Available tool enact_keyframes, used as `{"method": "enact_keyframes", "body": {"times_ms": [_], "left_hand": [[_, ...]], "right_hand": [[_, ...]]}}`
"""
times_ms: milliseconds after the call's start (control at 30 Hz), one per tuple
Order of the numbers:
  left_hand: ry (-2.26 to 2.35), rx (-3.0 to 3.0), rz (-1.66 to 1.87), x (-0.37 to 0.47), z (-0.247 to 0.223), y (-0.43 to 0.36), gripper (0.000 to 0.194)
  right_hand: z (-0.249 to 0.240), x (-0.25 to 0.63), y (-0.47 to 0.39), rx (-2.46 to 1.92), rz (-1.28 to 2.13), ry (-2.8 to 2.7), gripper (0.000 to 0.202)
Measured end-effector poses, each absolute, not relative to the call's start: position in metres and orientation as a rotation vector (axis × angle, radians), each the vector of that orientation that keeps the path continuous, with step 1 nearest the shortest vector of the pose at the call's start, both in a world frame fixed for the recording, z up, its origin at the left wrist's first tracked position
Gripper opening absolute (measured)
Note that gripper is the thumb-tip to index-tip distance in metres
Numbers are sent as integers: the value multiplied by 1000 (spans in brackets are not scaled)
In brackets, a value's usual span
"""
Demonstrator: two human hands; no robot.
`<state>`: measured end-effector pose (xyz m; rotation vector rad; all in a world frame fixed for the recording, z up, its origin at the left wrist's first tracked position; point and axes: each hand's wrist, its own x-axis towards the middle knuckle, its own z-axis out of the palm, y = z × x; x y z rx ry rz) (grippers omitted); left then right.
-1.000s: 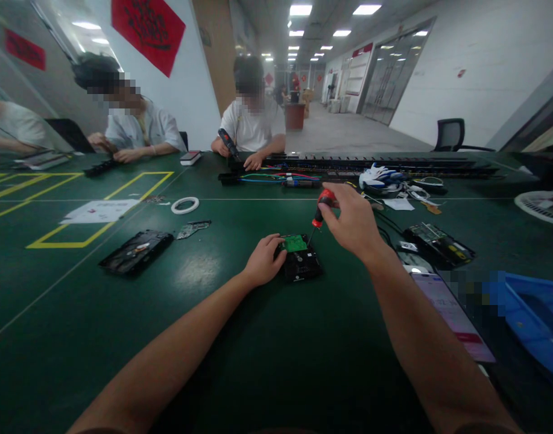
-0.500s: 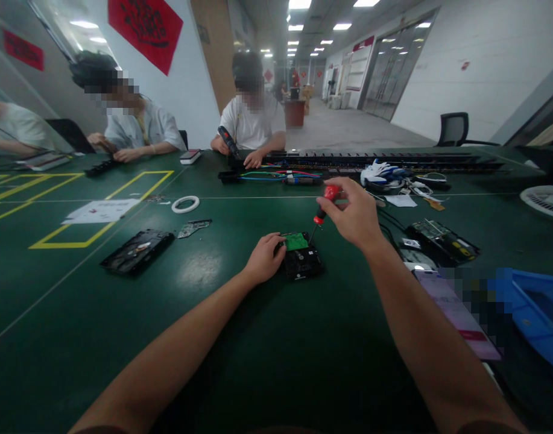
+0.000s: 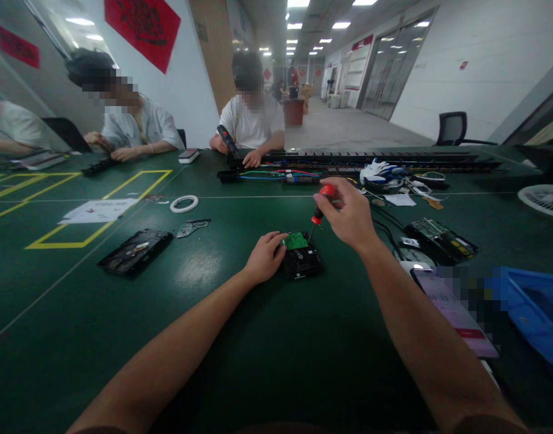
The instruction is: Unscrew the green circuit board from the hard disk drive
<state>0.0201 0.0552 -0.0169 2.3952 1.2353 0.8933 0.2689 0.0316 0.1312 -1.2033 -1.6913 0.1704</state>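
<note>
A black hard drive [image 3: 302, 264] with a green circuit board [image 3: 296, 241] at its far end lies on the green table in front of me. My left hand [image 3: 266, 256] grips the drive's left edge, fingertips at the board. My right hand [image 3: 348, 211] holds a red and black screwdriver [image 3: 318, 212] by the top of its handle. The screwdriver leans slightly, its tip down at the right side of the board; exact contact is too small to tell.
Another black drive [image 3: 135, 252] and a loose circuit board [image 3: 193, 228] lie left, near a white ring [image 3: 184, 204]. At right are a drive [image 3: 441, 240], a phone [image 3: 457, 313] and a blue bin [image 3: 538, 319]. A person's hand [image 3: 252, 158] works across the table.
The screwdriver's handle and my right hand have shifted slightly left, with the tip still at the board's right side. My left hand stays on the drive.
</note>
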Motion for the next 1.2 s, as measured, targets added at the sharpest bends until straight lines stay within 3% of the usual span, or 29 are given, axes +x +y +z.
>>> {"method": "enact_keyframes", "body": {"times_ms": [133,300,1000,1200], "left_hand": [[1247,2404,874,20,-18,54,39],[1226,2420,862,20,-18,56,42],[1219,2368,870,26,-17,67,34],[1209,2360,878,24,-18,67,34]], "right_hand": [[132,268,31,-1265,35,-1710,35],[134,266,26,-1305,116,-1751,49],[132,266,29,-1296,-2,-1794,45],[135,266,26,-1291,-21,-1862,61]]}}
